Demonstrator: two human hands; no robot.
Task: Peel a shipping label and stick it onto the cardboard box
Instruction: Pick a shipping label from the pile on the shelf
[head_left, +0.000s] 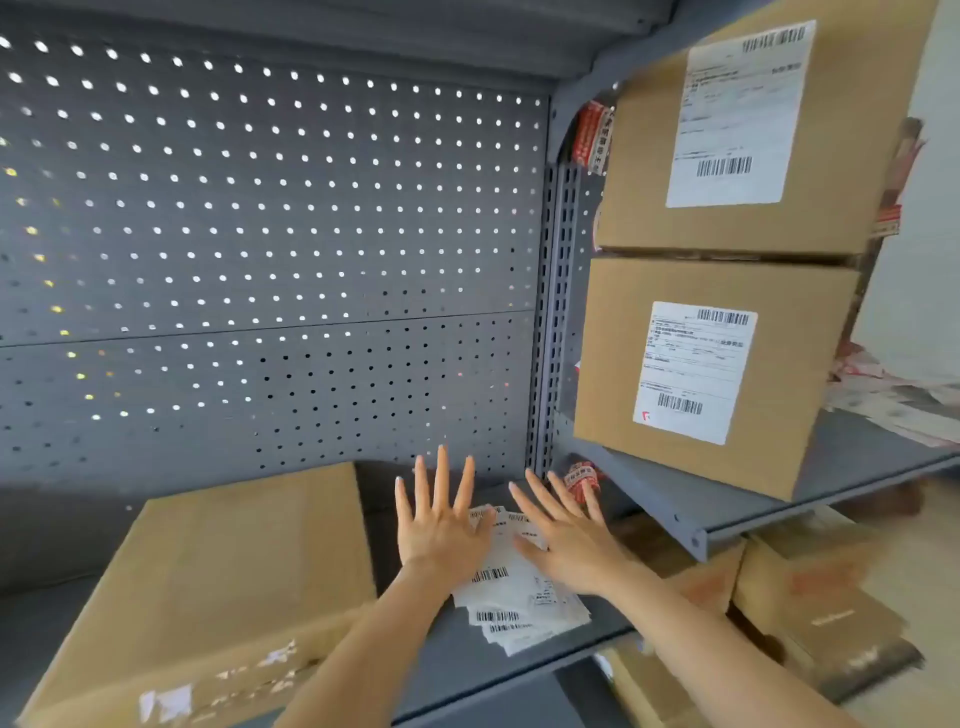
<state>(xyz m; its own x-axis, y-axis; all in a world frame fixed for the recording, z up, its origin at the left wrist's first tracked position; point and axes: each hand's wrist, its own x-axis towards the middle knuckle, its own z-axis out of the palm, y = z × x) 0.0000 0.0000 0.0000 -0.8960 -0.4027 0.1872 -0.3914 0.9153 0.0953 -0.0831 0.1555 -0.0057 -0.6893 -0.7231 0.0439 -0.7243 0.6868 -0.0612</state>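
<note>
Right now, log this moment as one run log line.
stage: reaching for labels | left hand: open, empty | right hand: open, empty | label stack: on shelf, unpeeled | cardboard box: left of stack, unlabelled

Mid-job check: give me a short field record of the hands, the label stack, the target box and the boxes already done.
left hand: open, fingers spread, over the label stack
right hand: open, flat above the stack, holding nothing
label stack: loose pile on the grey shelf, none peeled yet
unlabelled box: left of the stack, top bare
labelled boxes: upper box stacked on lower box, right shelf, one label each
tape roll: behind the right hand
</note>
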